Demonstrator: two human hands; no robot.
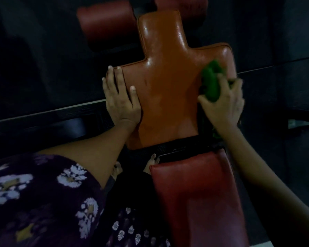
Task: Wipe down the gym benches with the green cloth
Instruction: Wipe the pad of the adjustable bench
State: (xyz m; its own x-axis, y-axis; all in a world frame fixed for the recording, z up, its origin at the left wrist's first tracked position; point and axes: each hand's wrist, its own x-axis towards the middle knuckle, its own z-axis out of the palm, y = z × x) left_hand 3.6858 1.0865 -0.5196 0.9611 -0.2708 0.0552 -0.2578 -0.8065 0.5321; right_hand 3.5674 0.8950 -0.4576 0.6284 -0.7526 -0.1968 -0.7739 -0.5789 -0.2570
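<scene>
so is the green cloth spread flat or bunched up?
Bunched. The green cloth sits as a thick wad under the right hand, whose fingers curl round it on the orange pad; no flat layer shows.

two hands (121,100), one green cloth (211,82), three pads (168,86).

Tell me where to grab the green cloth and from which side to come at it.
Grip the green cloth across its bunched middle, coming from above on the pad's right side, as the right hand does now. It lies wadded in a long lump on the orange back pad, so fingers wrap over it easily.
</scene>
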